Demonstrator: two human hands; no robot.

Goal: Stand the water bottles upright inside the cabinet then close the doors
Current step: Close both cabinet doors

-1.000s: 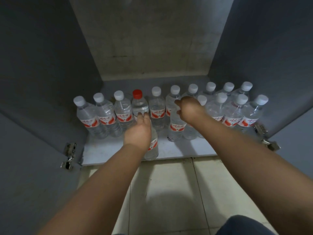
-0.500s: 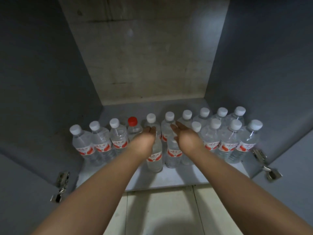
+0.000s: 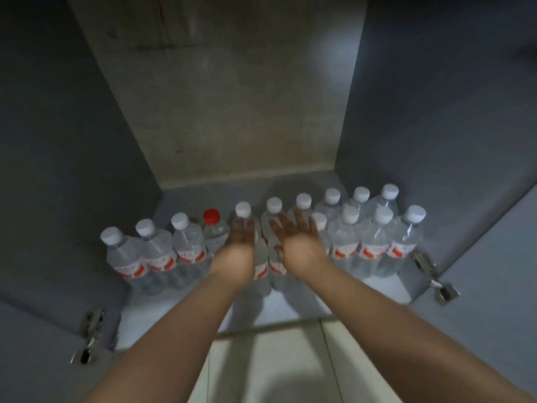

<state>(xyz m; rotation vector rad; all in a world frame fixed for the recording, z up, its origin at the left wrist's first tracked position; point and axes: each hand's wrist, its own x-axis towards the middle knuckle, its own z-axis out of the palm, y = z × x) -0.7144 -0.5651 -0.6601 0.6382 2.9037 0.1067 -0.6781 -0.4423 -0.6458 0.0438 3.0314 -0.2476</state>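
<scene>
Several clear water bottles with white caps and red labels stand upright on the cabinet floor (image 3: 293, 303); one bottle has a red cap (image 3: 211, 217). Two front bottles (image 3: 263, 266) stand side by side in the middle. My left hand (image 3: 239, 245) and my right hand (image 3: 295, 242) hover flat over these two, fingers stretched out, palms turned inward, holding nothing. Whether the palms touch the bottles I cannot tell. A row of three bottles (image 3: 154, 254) stands at the left, a double row (image 3: 374, 237) at the right.
Both grey cabinet doors hang open, the left door (image 3: 37, 359) and the right door (image 3: 499, 257), with metal hinges (image 3: 90, 335) (image 3: 436, 277) at the shelf corners. Pale floor tiles (image 3: 270, 365) lie below the cabinet front edge. The bare concrete back wall (image 3: 232, 97) rises behind the bottles.
Both hands have let go of the two front bottles and opened flat above them. The view has tilted up, so the bottles sit lower in the frame.
</scene>
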